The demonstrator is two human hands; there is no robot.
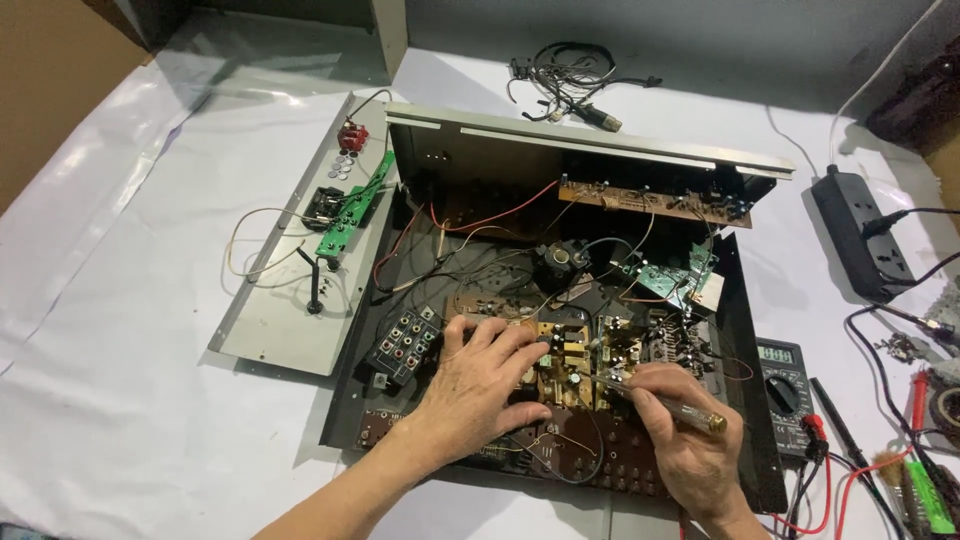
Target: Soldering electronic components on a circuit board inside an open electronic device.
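The right hand (690, 450) pinches a clear-handled screwdriver (665, 403) at the circuit board (575, 365) while the left hand (480, 385) presses flat, fingers spread; chassis (745, 400) already opened, back panel (290, 300) detached.

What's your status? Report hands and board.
Left hand flat on circuit board. Right hand gripping screwdriver, tip on board. Loose wires around.

The left hand (487, 375) lies palm down, fingers spread and pointing toward one o'clock, its forearm running back toward seven o'clock. The right hand (690, 435) is curled in a pinch grip, knuckles up, wrist trailing toward five o'clock.
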